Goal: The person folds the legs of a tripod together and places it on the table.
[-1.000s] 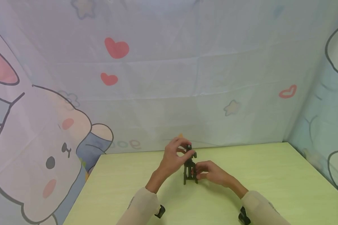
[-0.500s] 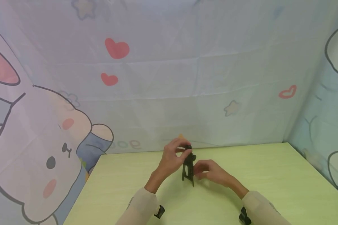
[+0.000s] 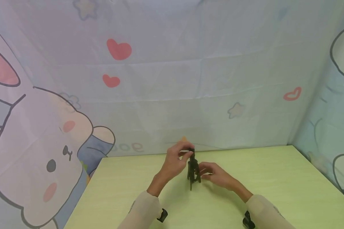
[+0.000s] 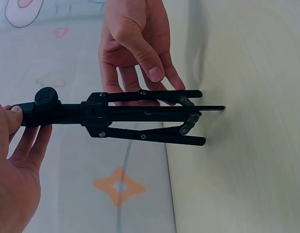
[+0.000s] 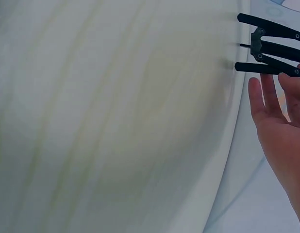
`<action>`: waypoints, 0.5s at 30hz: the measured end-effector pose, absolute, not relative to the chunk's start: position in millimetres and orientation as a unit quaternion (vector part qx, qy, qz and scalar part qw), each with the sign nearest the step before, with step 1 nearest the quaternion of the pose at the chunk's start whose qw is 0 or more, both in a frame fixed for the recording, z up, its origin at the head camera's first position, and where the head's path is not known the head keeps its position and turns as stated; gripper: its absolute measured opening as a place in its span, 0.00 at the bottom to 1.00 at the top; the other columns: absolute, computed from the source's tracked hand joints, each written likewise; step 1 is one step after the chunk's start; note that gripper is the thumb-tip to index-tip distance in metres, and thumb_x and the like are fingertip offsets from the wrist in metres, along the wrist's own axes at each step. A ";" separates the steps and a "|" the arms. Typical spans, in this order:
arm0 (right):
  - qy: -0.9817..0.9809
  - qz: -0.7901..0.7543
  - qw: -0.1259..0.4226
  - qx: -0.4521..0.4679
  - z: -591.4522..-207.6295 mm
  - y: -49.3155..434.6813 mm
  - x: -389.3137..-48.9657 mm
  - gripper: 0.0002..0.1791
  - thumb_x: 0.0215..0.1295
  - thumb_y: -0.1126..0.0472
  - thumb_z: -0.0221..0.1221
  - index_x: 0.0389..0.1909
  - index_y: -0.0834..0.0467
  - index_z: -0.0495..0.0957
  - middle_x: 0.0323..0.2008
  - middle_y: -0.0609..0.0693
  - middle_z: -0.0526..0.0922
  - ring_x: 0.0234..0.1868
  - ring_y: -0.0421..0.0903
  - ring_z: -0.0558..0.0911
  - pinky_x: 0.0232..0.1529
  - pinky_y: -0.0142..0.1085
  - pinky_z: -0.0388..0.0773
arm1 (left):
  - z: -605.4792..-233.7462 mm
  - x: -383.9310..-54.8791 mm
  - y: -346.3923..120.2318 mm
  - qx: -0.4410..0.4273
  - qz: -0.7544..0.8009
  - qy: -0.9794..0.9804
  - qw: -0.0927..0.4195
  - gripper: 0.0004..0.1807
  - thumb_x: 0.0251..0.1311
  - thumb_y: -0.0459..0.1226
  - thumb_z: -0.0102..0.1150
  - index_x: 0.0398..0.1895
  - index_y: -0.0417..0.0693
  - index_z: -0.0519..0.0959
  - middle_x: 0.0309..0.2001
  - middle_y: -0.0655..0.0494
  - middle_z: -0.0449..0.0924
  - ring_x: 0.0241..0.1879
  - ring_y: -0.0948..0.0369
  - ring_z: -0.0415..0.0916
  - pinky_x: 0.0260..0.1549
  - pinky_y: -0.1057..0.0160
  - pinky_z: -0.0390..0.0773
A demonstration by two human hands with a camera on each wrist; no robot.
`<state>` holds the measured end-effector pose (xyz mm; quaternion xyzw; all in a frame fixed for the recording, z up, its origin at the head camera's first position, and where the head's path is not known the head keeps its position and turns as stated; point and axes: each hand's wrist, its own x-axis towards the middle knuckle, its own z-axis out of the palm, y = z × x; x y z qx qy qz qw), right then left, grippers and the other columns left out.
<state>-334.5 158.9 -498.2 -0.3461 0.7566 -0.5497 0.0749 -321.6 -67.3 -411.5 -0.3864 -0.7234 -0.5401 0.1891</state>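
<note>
A printed cloth hung behind the pale green table. In the head view, the left hand pinched the black tripod by its top, roughly upright at the table, probably so that the lower part was free. In the left wrist view, the legs were partly spread, with the right hand beside them. In the right wrist view, its fingers were loosely bent, without firm grip, perhaps to steady one leg; whether the feet touched the table, I could not tell.

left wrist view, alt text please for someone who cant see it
A left hand pinches the top of a black tripod, shown sideways; a right hand is at its legs, and a pale tabletop fills the right side.
</note>
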 end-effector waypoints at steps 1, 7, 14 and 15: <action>0.754 -0.552 0.078 -0.349 -498.1 158.4 -334.7 0.18 0.70 0.79 0.55 0.55 0.62 0.81 0.52 0.62 0.83 0.56 0.62 0.82 0.59 0.45 0.81 | -410.3 -320.4 -67.4 -0.387 -0.541 -0.723 0.186 0.13 0.66 0.19 0.61 0.50 0.36 0.82 0.48 0.39 0.82 0.50 0.44 0.84 0.47 0.47 0.87; 0.746 -0.550 0.100 -0.361 -497.4 158.3 -336.4 0.12 0.72 0.76 0.57 0.52 0.64 0.81 0.49 0.64 0.84 0.53 0.59 0.84 0.57 0.42 0.83 | -389.7 -300.0 -69.3 -0.388 -0.537 -0.731 0.162 0.12 0.67 0.17 0.57 0.50 0.31 0.81 0.50 0.33 0.82 0.51 0.41 0.82 0.49 0.44 0.86; 0.729 -0.561 0.142 -0.366 -497.5 158.3 -337.1 0.12 0.73 0.75 0.56 0.53 0.67 0.80 0.51 0.68 0.82 0.54 0.60 0.83 0.55 0.45 0.84 | -385.3 -295.2 -72.2 -0.376 -0.536 -0.741 0.147 0.12 0.68 0.18 0.56 0.50 0.33 0.81 0.52 0.38 0.83 0.53 0.43 0.81 0.49 0.44 0.86; 0.729 -0.561 0.142 -0.366 -497.4 157.9 -337.0 0.12 0.73 0.75 0.56 0.53 0.67 0.80 0.51 0.68 0.82 0.54 0.60 0.83 0.55 0.45 0.84 | -388.5 -298.3 -72.4 -0.375 -0.536 -0.742 0.147 0.12 0.68 0.18 0.56 0.50 0.34 0.81 0.53 0.38 0.83 0.53 0.43 0.81 0.49 0.43 0.86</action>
